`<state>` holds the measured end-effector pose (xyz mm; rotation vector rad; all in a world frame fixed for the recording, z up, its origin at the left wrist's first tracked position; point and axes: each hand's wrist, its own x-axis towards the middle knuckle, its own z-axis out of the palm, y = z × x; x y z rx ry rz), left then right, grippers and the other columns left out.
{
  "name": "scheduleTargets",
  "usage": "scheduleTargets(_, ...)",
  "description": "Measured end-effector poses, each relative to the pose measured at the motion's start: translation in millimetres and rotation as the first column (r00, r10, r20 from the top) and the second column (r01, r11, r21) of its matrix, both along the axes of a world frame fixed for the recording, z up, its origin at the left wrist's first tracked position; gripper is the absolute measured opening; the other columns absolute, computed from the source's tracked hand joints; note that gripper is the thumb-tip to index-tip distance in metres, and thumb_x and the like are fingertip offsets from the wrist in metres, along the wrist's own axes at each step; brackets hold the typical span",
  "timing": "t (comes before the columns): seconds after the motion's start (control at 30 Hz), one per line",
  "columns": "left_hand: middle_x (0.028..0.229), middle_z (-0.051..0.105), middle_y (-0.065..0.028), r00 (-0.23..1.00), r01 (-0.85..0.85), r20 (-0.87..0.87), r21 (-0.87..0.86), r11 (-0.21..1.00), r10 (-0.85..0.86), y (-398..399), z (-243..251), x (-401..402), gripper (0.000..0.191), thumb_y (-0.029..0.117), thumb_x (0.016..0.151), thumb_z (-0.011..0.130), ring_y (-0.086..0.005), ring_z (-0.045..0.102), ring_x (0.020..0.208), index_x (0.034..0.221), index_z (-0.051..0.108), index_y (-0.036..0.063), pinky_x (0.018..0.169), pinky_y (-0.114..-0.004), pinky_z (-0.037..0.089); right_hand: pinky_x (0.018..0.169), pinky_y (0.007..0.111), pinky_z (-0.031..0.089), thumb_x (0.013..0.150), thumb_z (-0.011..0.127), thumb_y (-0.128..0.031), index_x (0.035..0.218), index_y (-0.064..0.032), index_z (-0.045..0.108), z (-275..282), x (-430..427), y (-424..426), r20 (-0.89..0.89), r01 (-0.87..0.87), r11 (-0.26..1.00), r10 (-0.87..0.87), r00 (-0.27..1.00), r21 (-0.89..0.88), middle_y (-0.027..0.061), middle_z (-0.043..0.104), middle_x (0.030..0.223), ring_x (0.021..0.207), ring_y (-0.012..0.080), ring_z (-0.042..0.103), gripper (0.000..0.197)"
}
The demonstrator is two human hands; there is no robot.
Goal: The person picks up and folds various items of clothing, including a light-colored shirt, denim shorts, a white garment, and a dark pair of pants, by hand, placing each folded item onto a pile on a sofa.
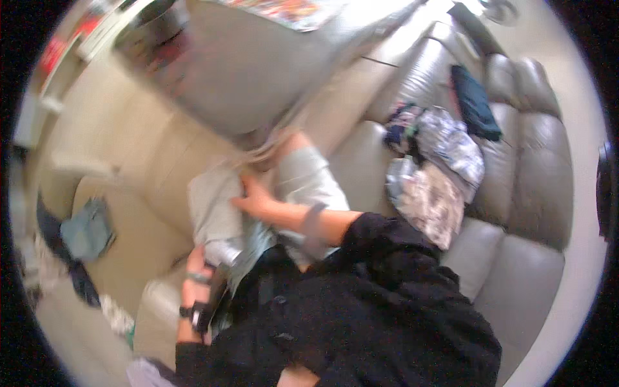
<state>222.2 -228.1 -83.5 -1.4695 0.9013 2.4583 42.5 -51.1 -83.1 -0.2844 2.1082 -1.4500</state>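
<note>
My right hand lies over my lap, thumb and fingers spread, against pale grey cloth on my left thigh. I see nothing held in it. At the lower edge of that cloth is my left hand, with a black watch on the forearm. Blur hides whether its fingers grip the fabric. Light blue-green cloth hangs in folds between my thighs. Pale grey fabric also covers my right thigh, leaving the knee bare. Whether these fabrics are one garment cannot be made out.
On the grey leather sofa to my right lie crumpled patterned clothes and a dark teal folded item. A grey-topped table stands before my knees, bearing a metallic container. Blue folded cloth lies on the left.
</note>
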Motion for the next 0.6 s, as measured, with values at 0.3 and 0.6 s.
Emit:
scheduleTargets(0.3,0.121,0.049,-0.0128,0.931,0.242,-0.279,-0.019,0.97,-0.237,33,55,-17,0.046,0.001,0.079,0.039,-0.0265,0.05,0.109,0.125,0.037,-0.0016,0.092,-0.04,0.042,0.081,0.031,0.044,0.075,0.066,-0.035,0.119,0.0021,0.044,60,7,25,0.578,0.093,0.957,0.088,0.812,-0.276,0.0139,0.055,0.11,0.098,0.021,0.053,0.061)
scheduleTargets(0.6,0.122,0.048,-0.0126,0.778,0.557,-0.343,-0.008,0.83,-0.526,91,153,-45,0.05,-0.002,0.077,0.052,-0.0265,0.048,0.111,0.125,0.038,-0.0012,0.095,-0.041,0.04,0.092,0.034,0.039,0.082,0.056,-0.026,0.116,0.0014,0.047,92,16,92,0.633,0.127,0.738,0.462,0.621,-0.663,0.0124,0.056,0.114,0.105,0.0222,0.053,0.046)
